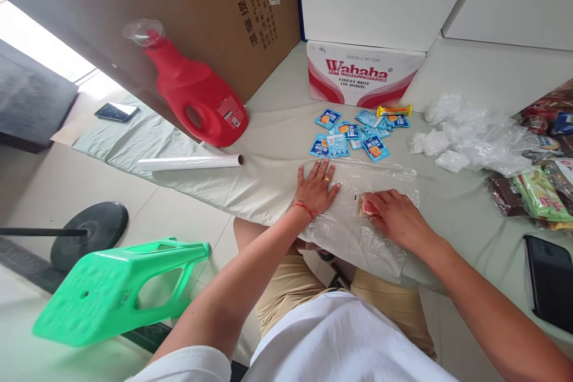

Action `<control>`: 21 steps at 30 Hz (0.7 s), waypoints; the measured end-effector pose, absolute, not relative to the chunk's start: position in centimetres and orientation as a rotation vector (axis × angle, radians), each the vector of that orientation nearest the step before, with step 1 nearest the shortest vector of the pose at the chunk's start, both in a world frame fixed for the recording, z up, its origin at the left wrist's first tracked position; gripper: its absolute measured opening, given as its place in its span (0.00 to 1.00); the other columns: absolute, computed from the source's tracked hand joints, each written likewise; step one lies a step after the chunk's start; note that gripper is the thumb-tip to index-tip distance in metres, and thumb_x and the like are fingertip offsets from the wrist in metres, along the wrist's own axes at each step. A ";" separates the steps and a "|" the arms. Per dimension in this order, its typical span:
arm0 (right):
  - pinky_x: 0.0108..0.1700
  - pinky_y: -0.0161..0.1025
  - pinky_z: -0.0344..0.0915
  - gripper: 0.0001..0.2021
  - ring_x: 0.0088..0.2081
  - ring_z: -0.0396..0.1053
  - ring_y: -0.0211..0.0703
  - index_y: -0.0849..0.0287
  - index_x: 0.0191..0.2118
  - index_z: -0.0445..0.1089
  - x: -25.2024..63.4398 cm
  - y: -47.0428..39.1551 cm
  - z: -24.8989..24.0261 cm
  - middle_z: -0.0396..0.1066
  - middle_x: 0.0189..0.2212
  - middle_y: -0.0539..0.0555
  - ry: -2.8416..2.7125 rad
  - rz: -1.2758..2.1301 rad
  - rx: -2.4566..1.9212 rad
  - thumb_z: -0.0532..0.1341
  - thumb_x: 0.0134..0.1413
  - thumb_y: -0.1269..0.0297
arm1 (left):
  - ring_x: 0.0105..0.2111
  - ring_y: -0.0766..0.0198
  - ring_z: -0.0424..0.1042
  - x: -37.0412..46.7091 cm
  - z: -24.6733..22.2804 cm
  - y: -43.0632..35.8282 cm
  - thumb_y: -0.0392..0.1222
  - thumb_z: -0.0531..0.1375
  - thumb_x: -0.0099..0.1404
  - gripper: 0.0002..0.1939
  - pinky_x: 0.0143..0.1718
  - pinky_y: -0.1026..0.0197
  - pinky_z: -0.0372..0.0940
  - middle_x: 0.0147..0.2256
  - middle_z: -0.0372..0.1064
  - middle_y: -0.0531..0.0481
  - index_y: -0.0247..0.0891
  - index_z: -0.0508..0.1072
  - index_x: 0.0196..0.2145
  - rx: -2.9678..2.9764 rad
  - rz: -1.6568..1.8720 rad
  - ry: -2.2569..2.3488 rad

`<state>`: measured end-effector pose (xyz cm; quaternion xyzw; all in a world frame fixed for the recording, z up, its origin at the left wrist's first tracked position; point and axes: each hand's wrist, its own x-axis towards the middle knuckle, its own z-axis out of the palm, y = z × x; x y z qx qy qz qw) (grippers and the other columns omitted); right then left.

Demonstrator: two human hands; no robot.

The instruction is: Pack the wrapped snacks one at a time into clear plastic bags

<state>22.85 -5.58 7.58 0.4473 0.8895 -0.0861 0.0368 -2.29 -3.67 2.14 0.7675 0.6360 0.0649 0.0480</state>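
A sheet of clear plastic film (344,224) lies on the cloth-covered table in front of me. My left hand (316,190) rests flat with fingers spread at the film's left edge, a ring and a red string bracelet on it. On the film, my right hand (394,215) has its fingers curled over a small red and cream packet (369,208), whose left part shows. Just beyond my hands are several blue and white snack packets (338,145). A yellow wrapped stick (394,111) lies across the farthest of them.
A red jug (201,95) and a white roll (192,162) are at left. Behind stands a Wahaha box (362,74). Crumpled clear plastic (474,137), wrapped snacks (541,191) and a black phone (550,280) are at right. A green stool (102,292) is on the floor.
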 end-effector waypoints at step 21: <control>0.64 0.59 0.60 0.22 0.65 0.59 0.58 0.55 0.64 0.65 21.8 -7.9 5.9 0.62 0.64 0.63 3.127 -0.576 1.611 0.57 0.67 0.62 | 0.74 0.53 0.46 -4.5 4.1 -4.8 0.48 0.42 0.77 0.28 0.72 0.35 0.42 0.72 0.52 0.42 0.41 0.59 0.70 2.249 0.594 1.923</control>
